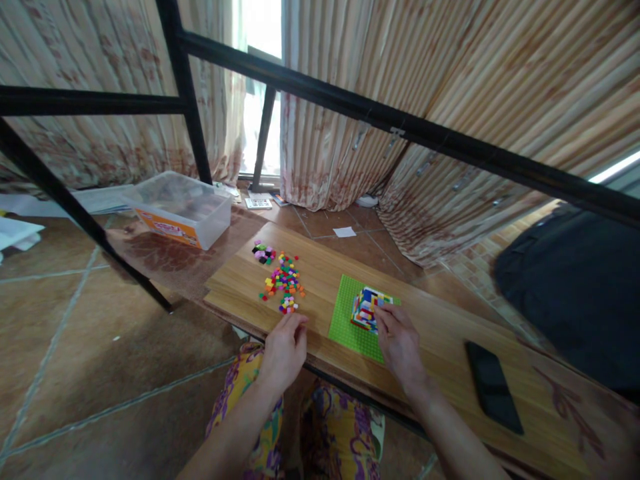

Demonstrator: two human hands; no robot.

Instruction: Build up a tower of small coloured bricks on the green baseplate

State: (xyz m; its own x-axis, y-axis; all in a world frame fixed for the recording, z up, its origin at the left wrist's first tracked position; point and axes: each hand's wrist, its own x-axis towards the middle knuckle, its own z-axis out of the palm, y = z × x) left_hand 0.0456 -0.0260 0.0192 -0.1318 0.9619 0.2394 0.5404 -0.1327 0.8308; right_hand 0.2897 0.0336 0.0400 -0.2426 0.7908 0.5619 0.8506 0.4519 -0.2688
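A green baseplate (345, 320) lies on a wooden board and carries a small multicoloured brick block (367, 308). My right hand (399, 344) rests at the block's near right side, its fingertips pinched against the top bricks. My left hand (284, 348) lies at the board's near edge with its fingers curled, just below a pile of small loose coloured bricks (284, 280). What the left fingers hold, if anything, is hidden. A few darker bricks (263, 252) lie apart at the far end of the pile.
A black phone (493, 385) lies flat on the wooden board (450, 347) to the right. A clear plastic tub (180, 208) stands on the floor at the far left. Black metal bars (350, 100) cross overhead, with curtains behind. My patterned trousers show below the board.
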